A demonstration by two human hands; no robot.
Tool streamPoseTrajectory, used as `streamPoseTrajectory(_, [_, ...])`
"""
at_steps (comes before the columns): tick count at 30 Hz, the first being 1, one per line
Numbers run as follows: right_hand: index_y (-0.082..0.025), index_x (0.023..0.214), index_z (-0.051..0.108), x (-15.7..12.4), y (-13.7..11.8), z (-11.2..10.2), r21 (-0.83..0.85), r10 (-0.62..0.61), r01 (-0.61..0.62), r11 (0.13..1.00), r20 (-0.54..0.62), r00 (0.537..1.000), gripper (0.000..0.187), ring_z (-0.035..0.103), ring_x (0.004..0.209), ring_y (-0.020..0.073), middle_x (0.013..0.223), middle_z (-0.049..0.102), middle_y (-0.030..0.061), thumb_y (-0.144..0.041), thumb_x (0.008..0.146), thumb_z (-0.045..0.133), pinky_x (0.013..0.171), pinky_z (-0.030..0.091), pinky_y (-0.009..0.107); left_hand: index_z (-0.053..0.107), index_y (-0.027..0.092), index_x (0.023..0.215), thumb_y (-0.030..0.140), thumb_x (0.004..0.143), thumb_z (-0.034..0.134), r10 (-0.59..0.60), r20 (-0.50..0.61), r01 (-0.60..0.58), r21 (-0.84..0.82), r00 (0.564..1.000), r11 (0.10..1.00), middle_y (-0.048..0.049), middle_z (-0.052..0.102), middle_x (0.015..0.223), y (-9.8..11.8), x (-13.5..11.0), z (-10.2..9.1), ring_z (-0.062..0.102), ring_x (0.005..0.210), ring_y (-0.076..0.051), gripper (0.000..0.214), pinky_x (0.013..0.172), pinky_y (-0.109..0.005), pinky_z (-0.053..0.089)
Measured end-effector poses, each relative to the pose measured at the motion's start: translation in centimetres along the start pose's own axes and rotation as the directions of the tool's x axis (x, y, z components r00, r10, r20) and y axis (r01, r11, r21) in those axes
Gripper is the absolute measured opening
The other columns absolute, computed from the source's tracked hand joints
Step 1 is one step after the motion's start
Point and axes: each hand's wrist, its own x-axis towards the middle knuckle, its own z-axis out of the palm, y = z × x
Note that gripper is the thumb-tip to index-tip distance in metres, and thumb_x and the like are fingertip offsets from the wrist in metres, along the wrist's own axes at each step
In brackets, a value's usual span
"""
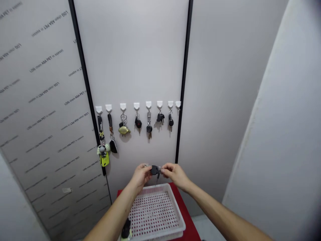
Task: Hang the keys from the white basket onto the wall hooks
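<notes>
A bunch of keys with a black key head is held up between my two hands, above the far edge of a white plastic basket. My left hand pinches the black head between thumb and fingers. Opposite it, my right hand has its fingertips closed on the key ring end. One key blade hangs below, over the basket's rim. At the basket's near left lies a black and yellow-green item, partly covered by my left forearm.
Several white hooks run in a row along the wall panel. Key sets hang from them, including a gold fish-like charm, a bright green key cover and a black fob. The basket rests on a red surface.
</notes>
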Motion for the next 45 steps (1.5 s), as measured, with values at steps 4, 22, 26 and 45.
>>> streamPoseTrajectory(4, [-0.011, 0.059, 0.050, 1.5, -2.5, -3.1, -0.023, 0.004, -0.007, 1.000, -0.137, 0.991, 0.013, 0.038, 0.040, 0.0042, 0.044, 0.044, -0.0042, -0.024, 0.059, 0.046, 0.042, 0.031, 0.018, 0.037, 0.016, 0.084, 0.012, 0.060, 0.046, 0.021, -0.019, -0.018, 0.115, 1.000, 0.993, 0.0008, 0.051, 0.063, 1.5, 0.3, 1.4, 0.048, 0.047, -0.005, 0.026, 0.045, -0.016, 0.033])
streamPoseTrajectory(22, [-0.014, 0.058, 0.050, 12.3, -11.7, -12.9, -0.219, -0.205, 0.079, 0.972, -0.641, 0.739, 0.008, 0.048, 0.043, 0.0068, 0.047, 0.048, -0.0022, -0.019, 0.059, 0.044, 0.043, 0.040, 0.018, 0.044, 0.014, 0.074, 0.015, 0.060, 0.045, 0.245, 0.233, -0.329, 0.463, 0.941, 0.823, 0.0012, 0.047, 0.063, 8.6, -0.4, 7.3, 0.048, 0.053, -0.006, 0.014, 0.049, -0.018, 0.032])
streamPoseTrajectory(26, [-0.013, 0.057, 0.051, 13.1, -11.2, -13.0, -0.257, -0.198, 0.022, 0.966, -0.685, 0.701, 0.008, 0.048, 0.042, 0.0081, 0.047, 0.049, -0.0006, -0.018, 0.057, 0.044, 0.045, 0.038, 0.020, 0.044, 0.014, 0.073, 0.015, 0.059, 0.046, 0.220, 0.173, -0.276, 0.459, 0.960, 0.844, 0.0008, 0.049, 0.062, 7.9, 0.0, 5.5, 0.048, 0.052, -0.007, 0.014, 0.048, -0.018, 0.032])
streamPoseTrajectory(45, [-0.021, 0.120, -0.004, 2.6, -11.4, 2.8, -0.101, -0.541, 0.532, 0.841, -0.116, 0.833, 0.071, 0.034, 0.044, 0.0056, 0.049, 0.035, -0.0078, -0.015, 0.064, 0.040, 0.047, 0.032, 0.018, 0.006, 0.024, 0.117, 0.013, 0.061, 0.045, 0.822, 0.082, -0.794, 0.330, 0.563, 0.511, 0.0076, 0.035, 0.051, 11.2, -5.6, -0.5, 0.033, 0.047, -0.004, 0.070, 0.049, -0.014, 0.030])
